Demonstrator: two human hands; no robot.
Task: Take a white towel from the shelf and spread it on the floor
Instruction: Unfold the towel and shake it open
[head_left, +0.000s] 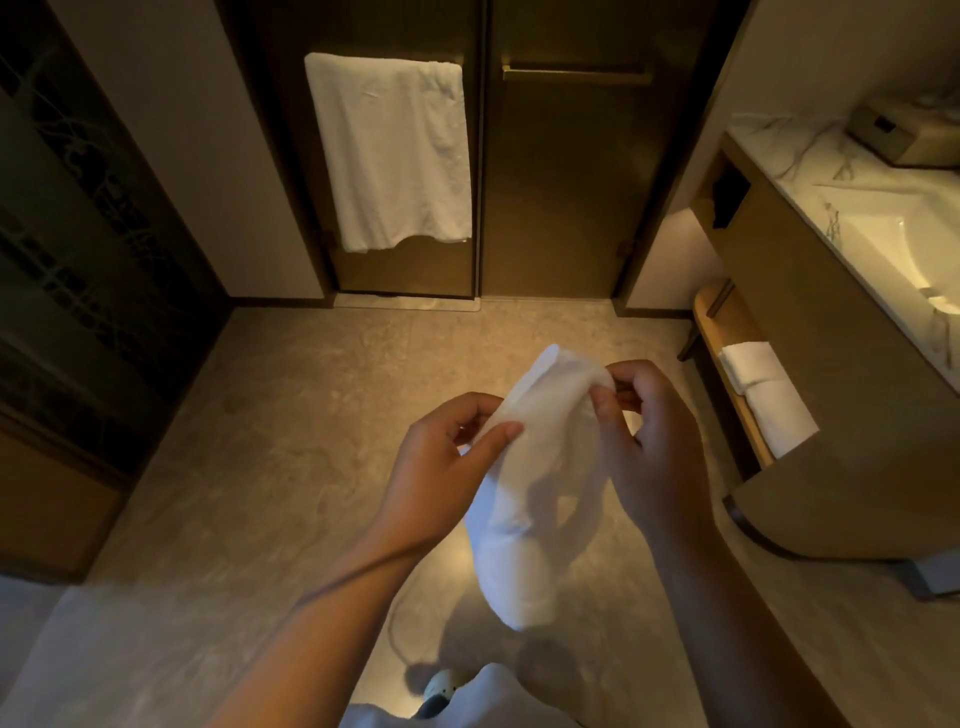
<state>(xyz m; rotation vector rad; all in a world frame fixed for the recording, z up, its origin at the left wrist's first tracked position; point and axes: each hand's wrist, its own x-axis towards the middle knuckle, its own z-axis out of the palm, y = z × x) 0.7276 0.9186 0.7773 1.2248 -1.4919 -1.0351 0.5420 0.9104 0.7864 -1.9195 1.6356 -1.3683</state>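
Towel (524, 499) is off the shelf (727, 332) and held mid-air at centre frame, above the floor (260, 441). It's not spread yet: bunched, mostly folded, lower part hanging toward bottom centre.

Left hand (441, 467) pinches the top edge on its left side, thumb on the near face of the cloth. Right hand (649, 431) pinches the top right corner between thumb and fingertips. The hands are close together, so my read is they're finding the corners to open it up. Gripping the top edge lets gravity unfold the rest. Likely next step: pull the hands apart, then lower it to the floor.

Around:
- The shelf sits at the right of frame, under the tabletop (779, 150), with folded towels (763, 384) on it.
- The tabletop at upper right carries a sink (909, 249) and a box (904, 135).
- A hanging towel (389, 150) is on a door bar, upper centre.
- There's a dark patterned panel along the left edge.

Possible obstructions when laying it out are the curved cabinet (831, 415) at lower right and the person's foot (441, 691) at bottom centre.
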